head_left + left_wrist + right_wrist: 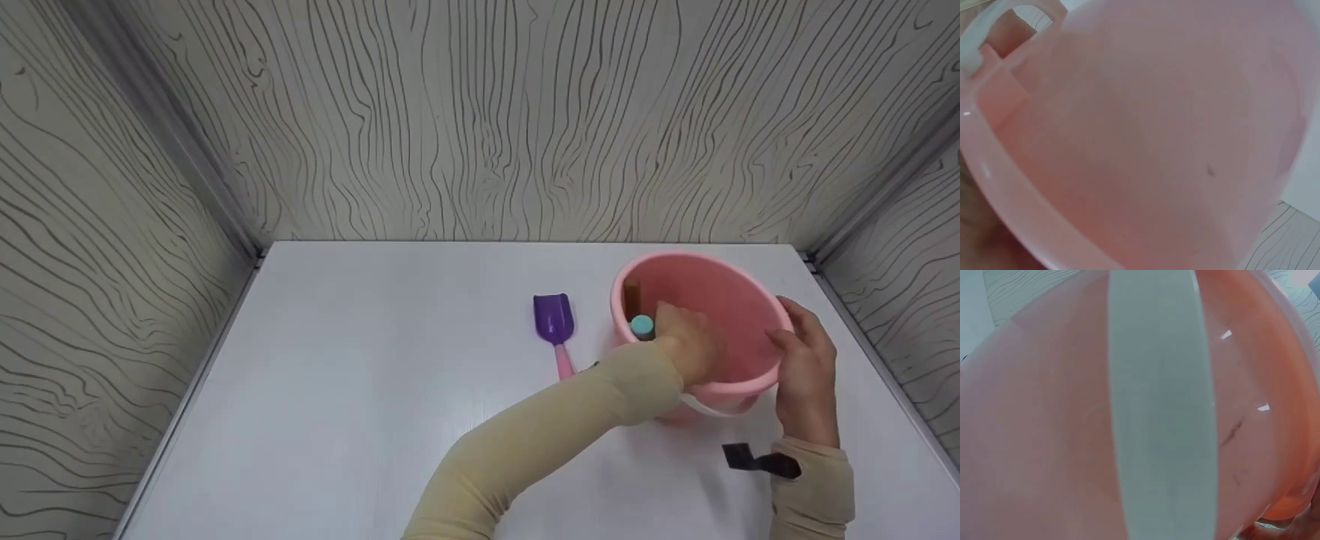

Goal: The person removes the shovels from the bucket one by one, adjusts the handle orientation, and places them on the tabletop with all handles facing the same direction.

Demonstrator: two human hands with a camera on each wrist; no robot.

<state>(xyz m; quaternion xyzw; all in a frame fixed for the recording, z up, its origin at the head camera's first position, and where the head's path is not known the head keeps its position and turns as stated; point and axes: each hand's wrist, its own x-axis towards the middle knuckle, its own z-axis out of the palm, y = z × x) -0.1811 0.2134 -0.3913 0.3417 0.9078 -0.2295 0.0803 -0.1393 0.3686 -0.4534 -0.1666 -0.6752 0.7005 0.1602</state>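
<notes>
A pink bucket (739, 300) with a white handle (1162, 405) stands at the right side of the white table. My left hand (690, 341) reaches over the near rim down into it, its fingertips hidden from the head view. At the right rim, my right hand (808, 367) grips the edge, thumb on the inner side and fingers outside. Inside, by the left wall, are a brown upright piece (632, 298) and a thing with a round teal top (642, 326). Both wrist views are mostly filled by the bucket's pink outer wall (1174, 124).
Left of the bucket lies a toy shovel (554, 319) with a purple scoop and pink handle, partly covered by the left sleeve (540, 442). Wood-grain patterned panels (480, 120) rise behind the table (337, 375) and along both sides. A black strap (761, 460) sticks out from the right wrist.
</notes>
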